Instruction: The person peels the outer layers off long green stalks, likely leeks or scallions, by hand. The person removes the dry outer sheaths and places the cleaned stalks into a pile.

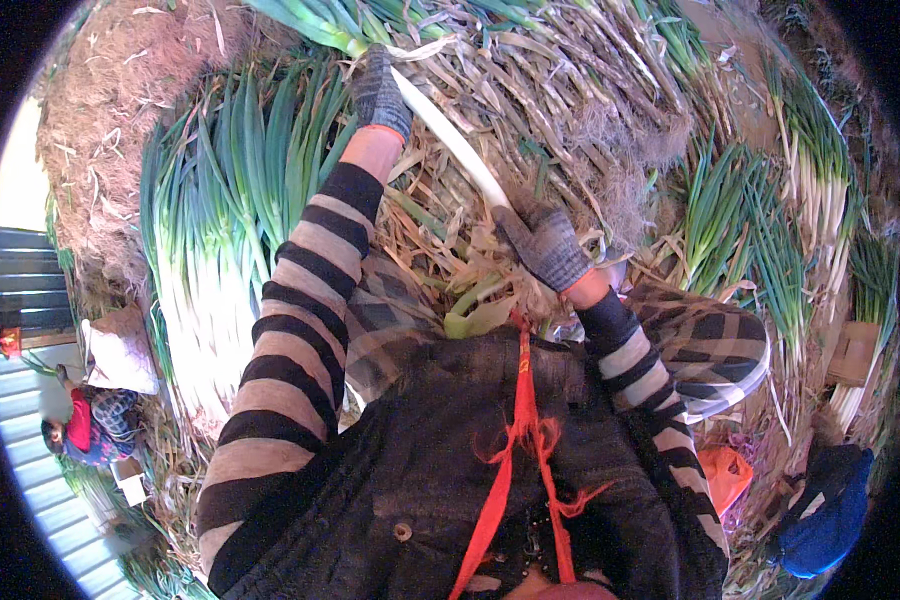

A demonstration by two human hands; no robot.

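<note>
In a grey knitted glove, my left hand [382,88] is closed around a long green onion [450,136] where its white stalk meets the green leaves. My right hand [544,244], gloved the same way, grips the root end of that stalk. The stalk slants down to the right between both hands. Dry brown husks and peeled leaves [435,225] lie beneath it, over my lap. A pile of untrimmed onions [540,90] with dry outer leaves and roots spreads just beyond my hands.
Cleaned green onions [210,300] lie in a thick row at my left, near a heap of roots [120,142]. More bunches [727,217] stretch along the right. Another person [105,424] sits at the far left by a white sack [120,351]. An orange bag [724,476] and blue cloth [829,517] lie at the lower right.
</note>
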